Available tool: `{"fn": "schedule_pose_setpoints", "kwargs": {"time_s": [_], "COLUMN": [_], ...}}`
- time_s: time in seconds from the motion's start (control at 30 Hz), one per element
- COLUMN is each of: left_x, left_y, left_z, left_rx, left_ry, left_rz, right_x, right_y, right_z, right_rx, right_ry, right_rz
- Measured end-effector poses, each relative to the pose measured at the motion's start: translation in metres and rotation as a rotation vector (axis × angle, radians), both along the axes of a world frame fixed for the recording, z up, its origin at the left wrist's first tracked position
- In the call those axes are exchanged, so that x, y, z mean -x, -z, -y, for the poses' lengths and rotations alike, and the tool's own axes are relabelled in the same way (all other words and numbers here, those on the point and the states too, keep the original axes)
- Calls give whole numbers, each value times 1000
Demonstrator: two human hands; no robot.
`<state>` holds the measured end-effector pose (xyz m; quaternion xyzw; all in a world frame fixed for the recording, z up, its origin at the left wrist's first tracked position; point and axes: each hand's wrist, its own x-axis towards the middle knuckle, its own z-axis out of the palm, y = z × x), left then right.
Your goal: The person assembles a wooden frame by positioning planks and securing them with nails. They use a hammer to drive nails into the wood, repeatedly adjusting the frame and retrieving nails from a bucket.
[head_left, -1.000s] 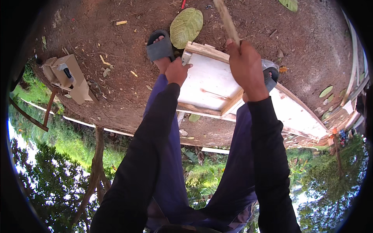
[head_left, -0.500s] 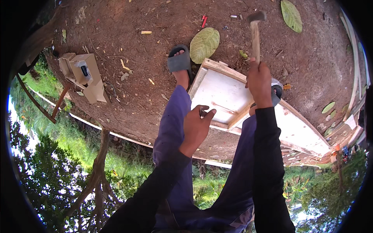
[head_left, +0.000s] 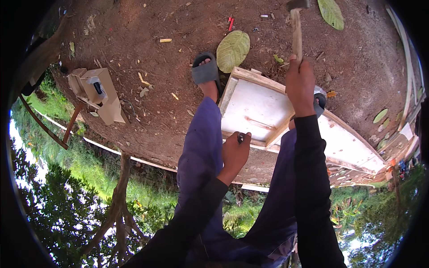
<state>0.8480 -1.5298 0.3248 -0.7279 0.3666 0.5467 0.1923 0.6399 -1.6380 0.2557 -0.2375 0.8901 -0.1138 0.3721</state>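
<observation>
The right hand [head_left: 300, 82] is gripping a hammer [head_left: 296, 31] up high, ready to hit. The left hand [head_left: 234, 154] is pinching a small nail [head_left: 240, 138] on the wooden frame [head_left: 250, 76], keeping it straight.

White panel [head_left: 257, 107] w/ tan frame, grey sandal [head_left: 204, 71], yellow-green leaf [head_left: 233, 50], purple trousers [head_left: 201, 152].

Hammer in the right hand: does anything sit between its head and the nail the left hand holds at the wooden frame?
Nothing visible does. The hammer is raised in the right hand; the left hand pinches the nail at the frame, with only the white panel between.
</observation>
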Motion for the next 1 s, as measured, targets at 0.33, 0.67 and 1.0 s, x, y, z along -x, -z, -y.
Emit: {"fn": "schedule_pose_setpoints", "kwargs": {"time_s": [0.33, 0.67, 1.0], "left_x": [-5, -40, -101], "left_y": [9, 16, 36], "left_z": [11, 24, 27], "left_rx": [-42, -38, -47], "left_ry": [81, 321, 619], "left_rz": [-7, -160, -224], "right_x": [-102, -65, -135], "right_y": [59, 9, 43], "right_z": [-130, -176, -216], "right_rx": [-328, -350, -455], "right_ry": [-125, 468, 899], "right_rz": [270, 315, 437]}}
